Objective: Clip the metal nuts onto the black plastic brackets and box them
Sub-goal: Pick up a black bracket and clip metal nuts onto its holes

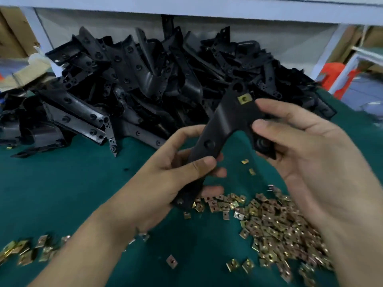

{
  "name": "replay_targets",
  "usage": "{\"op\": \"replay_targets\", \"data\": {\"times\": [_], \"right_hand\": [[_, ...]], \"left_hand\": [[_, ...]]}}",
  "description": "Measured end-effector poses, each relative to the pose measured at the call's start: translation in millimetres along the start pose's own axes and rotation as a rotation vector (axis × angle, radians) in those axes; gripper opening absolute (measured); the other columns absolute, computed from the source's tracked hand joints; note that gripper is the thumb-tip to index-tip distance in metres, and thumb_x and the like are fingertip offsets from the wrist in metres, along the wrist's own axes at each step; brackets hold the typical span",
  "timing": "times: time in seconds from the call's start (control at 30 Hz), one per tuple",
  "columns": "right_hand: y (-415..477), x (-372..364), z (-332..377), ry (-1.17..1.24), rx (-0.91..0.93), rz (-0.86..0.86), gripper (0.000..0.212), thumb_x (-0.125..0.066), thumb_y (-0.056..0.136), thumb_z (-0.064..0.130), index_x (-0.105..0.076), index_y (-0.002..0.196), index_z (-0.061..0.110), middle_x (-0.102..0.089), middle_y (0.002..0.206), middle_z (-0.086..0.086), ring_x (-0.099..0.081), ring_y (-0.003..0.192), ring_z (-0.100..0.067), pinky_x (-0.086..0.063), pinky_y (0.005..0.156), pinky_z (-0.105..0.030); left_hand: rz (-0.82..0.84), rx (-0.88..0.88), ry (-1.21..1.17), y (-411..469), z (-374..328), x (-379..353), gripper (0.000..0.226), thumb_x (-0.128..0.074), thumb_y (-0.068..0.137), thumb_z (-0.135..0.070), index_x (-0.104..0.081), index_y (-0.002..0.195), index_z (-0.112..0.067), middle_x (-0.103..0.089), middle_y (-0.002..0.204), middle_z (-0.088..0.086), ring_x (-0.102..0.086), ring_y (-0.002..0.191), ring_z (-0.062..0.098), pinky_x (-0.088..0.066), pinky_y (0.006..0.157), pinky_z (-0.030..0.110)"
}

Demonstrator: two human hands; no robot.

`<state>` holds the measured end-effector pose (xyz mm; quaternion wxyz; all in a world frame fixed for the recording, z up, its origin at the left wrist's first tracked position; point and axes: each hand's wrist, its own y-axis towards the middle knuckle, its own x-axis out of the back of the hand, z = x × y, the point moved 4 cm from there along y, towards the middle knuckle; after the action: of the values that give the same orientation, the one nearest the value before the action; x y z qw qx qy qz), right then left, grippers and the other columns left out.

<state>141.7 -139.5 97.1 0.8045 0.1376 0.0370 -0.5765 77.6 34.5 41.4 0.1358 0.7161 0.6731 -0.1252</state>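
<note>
I hold one black plastic bracket (223, 123) above the green table. My left hand (176, 170) grips its lower end, thumb across the front. My right hand (306, 154) holds its upper right arm, thumb and fingers curled round the edge. A brass-coloured metal nut (244, 99) sits clipped on the bracket's upper part, just left of my right fingertips. A large heap of loose metal nuts (275, 226) lies under my right forearm.
A big pile of black brackets (132, 83) fills the back of the green table (62, 187). More nuts (22, 253) lie at the lower left. A white shelf frame (186, 11) runs overhead; cardboard (22, 73) sits at the far left.
</note>
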Motion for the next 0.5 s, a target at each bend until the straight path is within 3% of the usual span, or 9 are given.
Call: {"op": "replay_targets", "data": {"times": [0.17, 0.27, 0.4, 0.5], "right_hand": [[-65, 88, 38, -0.161, 0.089, -0.337, 0.034, -0.072, 0.07, 0.016, -0.08, 0.101, 0.028, -0.068, 0.075, 0.004, -0.06, 0.074, -0.017, -0.046, 0.074, -0.035], [-121, 145, 53, -0.226, 0.114, -0.611, 0.029, -0.068, 0.073, 0.02, -0.078, 0.097, 0.033, -0.064, 0.073, 0.003, -0.059, 0.071, -0.014, -0.047, 0.063, -0.023], [-203, 212, 58, -0.344, 0.14, -0.914, 0.021, -0.067, 0.085, 0.013, -0.076, 0.097, 0.029, -0.066, 0.071, 0.005, -0.06, 0.069, -0.011, -0.049, 0.059, -0.016], [-260, 252, 51, -0.496, 0.091, -1.087, 0.025, -0.061, 0.096, 0.005, -0.072, 0.102, 0.027, -0.067, 0.068, 0.016, -0.06, 0.064, 0.002, -0.048, 0.059, -0.011]], "left_hand": [[0.171, 0.055, 0.087, 8, 19, -92, 0.042, -0.072, 0.082, -0.015, -0.071, 0.121, -0.03, -0.074, 0.113, 0.005, -0.073, 0.106, 0.021, -0.062, 0.083, 0.034], [0.335, 0.085, 0.173, 6, 45, -156, 0.048, -0.078, 0.084, -0.011, -0.068, 0.125, -0.036, -0.075, 0.114, -0.004, -0.071, 0.109, 0.013, -0.06, 0.091, 0.035], [0.511, 0.046, 0.322, -5, 89, -241, 0.047, -0.067, 0.08, -0.02, -0.068, 0.115, -0.05, -0.074, 0.115, -0.018, -0.067, 0.115, 0.004, -0.05, 0.106, 0.042], [0.611, 0.115, 0.382, -19, 133, -295, 0.044, -0.066, 0.079, -0.023, -0.065, 0.108, -0.056, -0.07, 0.117, -0.03, -0.064, 0.115, -0.004, -0.048, 0.106, 0.033]]}}
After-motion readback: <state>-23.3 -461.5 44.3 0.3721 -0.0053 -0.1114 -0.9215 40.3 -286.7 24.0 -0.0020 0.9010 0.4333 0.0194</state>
